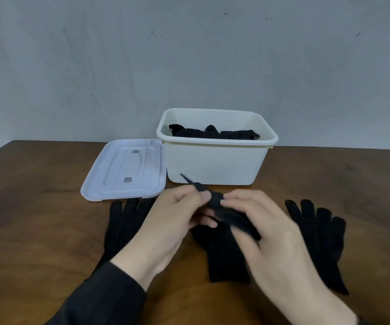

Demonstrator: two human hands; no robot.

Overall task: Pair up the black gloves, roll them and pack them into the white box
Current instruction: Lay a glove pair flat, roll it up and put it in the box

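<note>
A black knitted glove is held up just above the brown wooden table, between both hands, in front of the white box. It is pinched by the left hand with thumb and fingertips at its upper end, where one thin glove finger sticks up toward the box. The right hand is curled over the lower part of the same glove, thumb pressed against the fabric. The hands are close together, nearly touching, both clamped on that one glove; motion blur makes it hard to tell whether the fabric is folded or only bunched.

Beneath the hands, a second black glove lies flat on the table, cuff toward the person. A third black glove is seen flat to the left, partly covered by the left wrist and dark sleeve. A fourth black glove lies to the right, fingers pointing away.

The white rectangular plastic box stands open at the back of the table by the grey wall, with black glove bundles already inside. Its pale translucent lid lies flat just beside it on the left.
</note>
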